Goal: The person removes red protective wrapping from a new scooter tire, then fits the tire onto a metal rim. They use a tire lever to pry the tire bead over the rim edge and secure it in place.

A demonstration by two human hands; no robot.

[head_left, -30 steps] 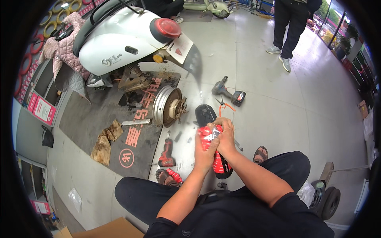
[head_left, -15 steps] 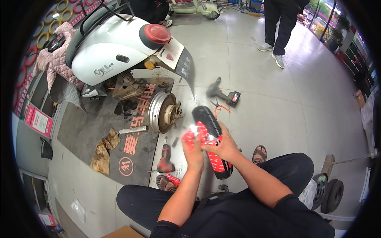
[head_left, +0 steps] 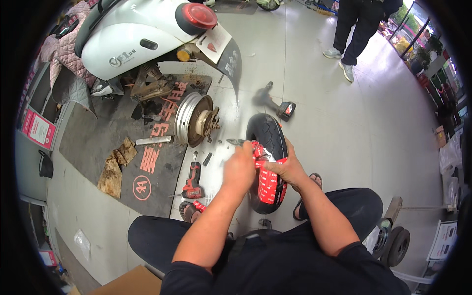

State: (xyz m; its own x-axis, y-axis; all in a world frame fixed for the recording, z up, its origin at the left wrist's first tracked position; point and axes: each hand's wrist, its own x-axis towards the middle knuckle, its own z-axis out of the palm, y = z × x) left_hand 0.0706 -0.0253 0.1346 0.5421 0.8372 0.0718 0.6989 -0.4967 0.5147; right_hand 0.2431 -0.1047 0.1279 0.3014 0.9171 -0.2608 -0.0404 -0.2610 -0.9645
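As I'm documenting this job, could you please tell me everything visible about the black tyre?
The tyre looks like black rubber, with a grooved tread. White-marked red wrapping covers part of it, bunched near the middle, leaving the far and near ends bare. It is on edge in front of the person, tread toward the camera; floor contact is unclear. The right hand holds its right side; the blurred left hand is at the bunched wrapping.
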